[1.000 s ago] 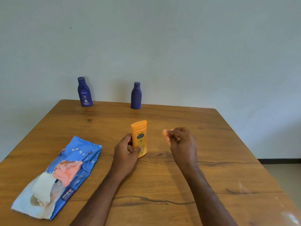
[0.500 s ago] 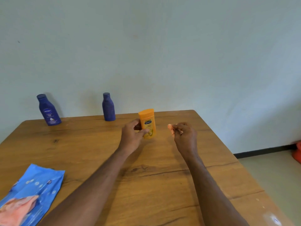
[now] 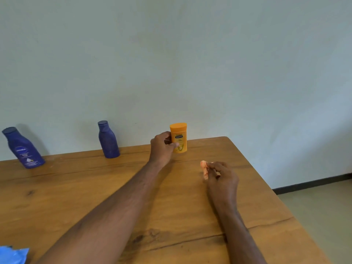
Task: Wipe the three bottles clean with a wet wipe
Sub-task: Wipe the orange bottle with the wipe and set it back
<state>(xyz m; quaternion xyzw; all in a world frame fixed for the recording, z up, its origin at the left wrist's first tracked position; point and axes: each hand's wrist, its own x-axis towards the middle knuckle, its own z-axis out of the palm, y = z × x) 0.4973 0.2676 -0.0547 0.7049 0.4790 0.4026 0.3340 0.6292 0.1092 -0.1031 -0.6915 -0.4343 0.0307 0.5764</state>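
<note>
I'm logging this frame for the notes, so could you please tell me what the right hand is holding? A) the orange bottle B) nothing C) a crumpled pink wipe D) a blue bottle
C: the right hand pinches a crumpled pink wipe above the table, while the orange bottle is in the left hand and both blue bottles stand untouched at the far edge.

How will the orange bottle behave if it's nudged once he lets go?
The orange bottle is tall with a narrow flat footprint, so a high nudge would probably tip it; a low one may slide it on the smooth table. It looks like light plastic, since the left hand pinches it with only its fingers.
</note>
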